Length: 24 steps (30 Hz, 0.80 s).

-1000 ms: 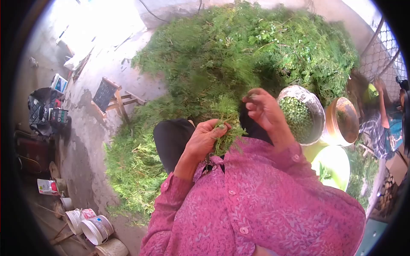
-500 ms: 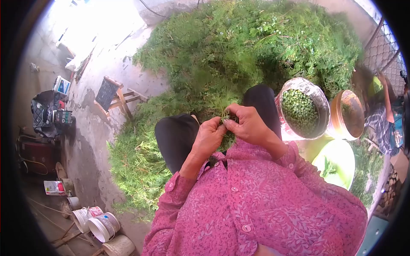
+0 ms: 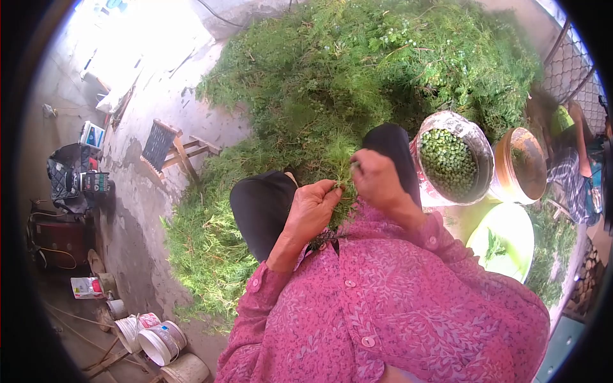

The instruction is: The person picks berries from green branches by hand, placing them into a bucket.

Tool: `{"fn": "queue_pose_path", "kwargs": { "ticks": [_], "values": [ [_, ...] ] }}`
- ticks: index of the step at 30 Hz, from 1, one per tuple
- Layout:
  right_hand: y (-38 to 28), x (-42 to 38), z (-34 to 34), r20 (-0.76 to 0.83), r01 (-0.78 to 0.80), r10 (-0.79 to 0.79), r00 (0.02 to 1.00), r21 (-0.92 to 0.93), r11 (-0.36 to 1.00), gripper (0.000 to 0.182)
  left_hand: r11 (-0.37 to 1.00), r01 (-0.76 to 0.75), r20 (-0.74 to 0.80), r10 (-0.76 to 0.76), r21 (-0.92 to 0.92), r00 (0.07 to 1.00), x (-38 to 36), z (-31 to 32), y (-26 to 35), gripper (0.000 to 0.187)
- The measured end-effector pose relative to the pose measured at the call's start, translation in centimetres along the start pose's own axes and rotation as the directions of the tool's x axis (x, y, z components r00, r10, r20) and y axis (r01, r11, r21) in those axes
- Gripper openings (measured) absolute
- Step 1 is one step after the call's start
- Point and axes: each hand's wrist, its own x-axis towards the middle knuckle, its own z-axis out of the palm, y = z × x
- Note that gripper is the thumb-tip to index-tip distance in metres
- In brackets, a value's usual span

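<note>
My left hand (image 3: 313, 205) is closed, pinching a feathery green sprig (image 3: 343, 167) in front of my lap. Just to its right, my right hand (image 3: 382, 184) is slightly blurred, its fingers curled together; whatever they hold is hidden. The sprig's leaves spread between and above the two hands. By my right knee stands a bucket (image 3: 484, 159) with small round green berries (image 3: 447, 161) inside. A large heap of leafy green branches (image 3: 306, 76) lies on the ground before me and around my legs.
Beside the bucket is a second tub (image 3: 504, 167), and below it a pale green basin (image 3: 520, 239) with some leaves. A small stool (image 3: 161, 147) stands at left, with white buckets (image 3: 153, 348) lower left. At far right, another person's arm (image 3: 581, 140) shows.
My right hand has drawn apart from my left, shifting to the right. More of the sprig shows in my left hand, which stays in nearly the same place.
</note>
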Motion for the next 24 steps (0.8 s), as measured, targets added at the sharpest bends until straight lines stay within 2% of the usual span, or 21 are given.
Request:
{"fn": "queue_pose_path", "kwargs": {
  "ticks": [1,3,5,7,9,10,11,12,13,14,15,16,17,18,19,20,21,23,24],
  "values": [
    [1.0,0.7,-0.7,-0.034,-0.038,0.038,0.999,0.013,0.999,0.010,1.000,0.000,-0.002,0.000,0.000,1.000,-0.2,-0.3,0.0,0.016],
    [1.6,1.6,-3.8,-0.190,-0.197,0.200,0.961,0.036,0.980,0.010,0.971,0.059,-0.103,-0.085,-0.233,0.991,-0.4,-1.6,-0.3,0.018],
    [4.2,2.2,-7.1,-0.323,-0.340,0.362,0.874,0.126,0.932,0.012,0.997,-0.016,-0.323,-0.010,-0.077,0.946,-1.3,-5.2,0.8,0.016],
    [6.5,2.0,-10.7,-0.527,-0.287,0.271,0.806,0.054,0.956,0.013,0.999,0.050,-0.538,-0.037,0.010,0.842,-3.0,-9.4,1.2,0.017],
    [8.9,1.2,-13.1,-0.641,-0.329,0.173,0.747,-0.131,0.935,0.013,0.970,0.233,-0.738,-0.105,0.073,0.666,-5.1,-13.3,-1.2,0.021],
    [11.9,0.2,-13.8,-0.638,-0.326,0.172,0.751,-0.132,0.936,0.013,0.957,0.271,-0.790,-0.084,0.106,0.607,-6.1,-15.1,-2.8,0.024],
    [16.1,-1.5,-13.7,-0.529,-0.332,0.046,0.848,-0.462,0.822,0.015,0.940,0.312,-0.836,-0.060,0.136,0.546,-7.1,-16.6,-4.5,0.027],
    [19.3,-2.7,-13.3,-0.373,-0.272,-0.038,0.927,-0.738,0.618,0.018,0.940,0.313,-0.838,-0.064,0.131,0.542,-8.0,-17.8,-6.4,0.027],
    [20.8,-4.3,-13.0,-0.334,-0.301,0.057,0.941,-0.747,0.593,0.020,0.741,0.608,-0.800,-0.166,0.286,0.577,-8.7,-18.8,-8.3,0.030],
    [21.6,-5.5,-12.7,-0.295,-0.329,0.153,0.943,-0.755,0.567,0.021,0.430,0.795,-0.774,-0.279,0.428,0.568,-9.2,-19.1,-9.2,0.034],
    [21.2,-5.1,-12.6,-0.295,-0.327,0.151,0.944,-0.754,0.569,0.021,0.430,0.796,-0.777,-0.277,0.426,0.566,-9.7,-18.5,-9.0,0.034],
    [19.8,-4.6,-12.5,-0.277,-0.458,0.368,0.888,-0.616,0.641,0.021,0.289,0.851,-0.792,-0.323,0.439,0.518,-10.0,-17.4,-8.3,0.037],
    [18.1,-4.1,-12.5,-0.217,-0.593,0.565,0.796,-0.464,0.658,0.021,0.142,0.883,-0.808,-0.360,0.447,0.467,-10.0,-16.9,-7.6,0.040],
    [15.8,-2.9,-12.3,-0.208,-0.662,0.640,0.740,-0.398,0.635,0.022,0.147,0.881,-0.806,-0.358,0.449,0.470,-9.8,-16.9,-7.2,0.040],
    [15.8,-2.2,-12.0,-0.212,-0.660,0.636,0.742,-0.400,0.636,0.022,0.162,0.896,-0.755,-0.488,0.414,0.438,-9.6,-17.0,-6.9,0.043],
    [16.1,-1.3,-11.7,-0.201,-0.597,0.567,0.799,-0.379,0.707,0.022,0.172,0.911,-0.686,-0.610,0.374,0.396,-9.4,-17.0,-6.8,0.045],
    [16.1,-0.3,-11.3,-0.187,-0.525,0.491,0.851,-0.358,0.773,0.023,0.176,0.914,-0.685,-0.615,0.366,0.392,-9.1,-17.4,-8.4,0.045],
    [14.5,2.6,-10.4,-0.133,-0.454,0.438,0.889,-0.381,0.805,0.023,0.381,0.814,-0.647,-0.495,0.438,0.580,-8.1,-18.3,-12.7,0.046],
    [13.6,4.2,-9.7,-0.054,-0.398,0.404,0.913,-0.334,0.854,0.022,0.490,0.735,-0.628,-0.401,0.469,0.667,-7.0,-18.1,-12.3,0.045]
  ]
}}
